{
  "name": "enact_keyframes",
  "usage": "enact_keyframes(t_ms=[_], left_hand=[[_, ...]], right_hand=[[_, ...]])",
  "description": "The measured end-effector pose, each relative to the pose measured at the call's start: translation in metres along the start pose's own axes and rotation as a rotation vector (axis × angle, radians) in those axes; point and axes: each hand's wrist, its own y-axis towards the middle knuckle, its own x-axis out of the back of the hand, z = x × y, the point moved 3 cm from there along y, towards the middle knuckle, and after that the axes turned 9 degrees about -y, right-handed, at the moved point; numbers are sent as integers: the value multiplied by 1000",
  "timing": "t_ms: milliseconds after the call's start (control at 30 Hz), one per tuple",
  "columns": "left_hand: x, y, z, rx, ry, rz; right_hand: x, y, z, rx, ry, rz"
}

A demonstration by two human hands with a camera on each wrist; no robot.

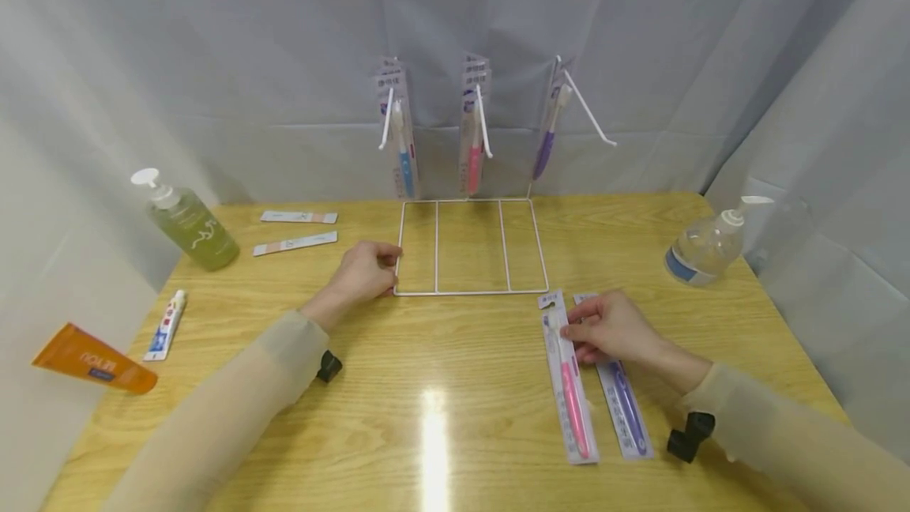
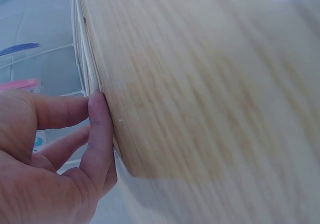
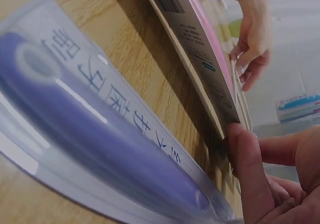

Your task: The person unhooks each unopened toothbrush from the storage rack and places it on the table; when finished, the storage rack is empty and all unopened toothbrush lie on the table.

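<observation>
A white wire rack (image 1: pixel 469 291) lies flat on the wooden table (image 1: pixel 441 385) with upright hooks at its back. Blue (image 1: pixel 404 150), pink (image 1: pixel 474 144) and purple (image 1: pixel 546 141) toothbrush packs hang from those hooks. My left hand (image 1: pixel 366 271) rests at the rack's front left corner, its fingertips (image 2: pixel 97 114) touching the wire (image 2: pixel 85 59). My right hand (image 1: pixel 604 326) pinches the top end of a pink toothbrush pack (image 1: pixel 569 385) and tilts it up on its edge (image 3: pixel 200 49). A purple toothbrush pack (image 1: pixel 624 405) lies flat beside it, partly under that hand (image 3: pixel 100 134).
A green pump bottle (image 1: pixel 192 227) stands far left and a clear pump bottle (image 1: pixel 704 247) far right. Two flat strip packs (image 1: pixel 297 217) (image 1: pixel 295 243) lie left of the rack. An orange tube (image 1: pixel 92 358) and a small toothpaste tube (image 1: pixel 166 326) lie at the left edge.
</observation>
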Motion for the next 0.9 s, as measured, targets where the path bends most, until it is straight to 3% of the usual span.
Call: enact_keyframes(t_ms=[267, 500, 700, 900], left_hand=[[0, 0, 0, 3, -5, -1], [0, 0, 1, 13, -18, -3], [0, 0, 1, 14, -24, -13], [-1, 1, 0, 13, -24, -14]], right_hand=[[1, -3, 2, 41, -72, -2], [15, -8, 2, 70, -110, -4], [34, -7, 17, 164, -158, -95], [65, 4, 44, 294, -114, -237]])
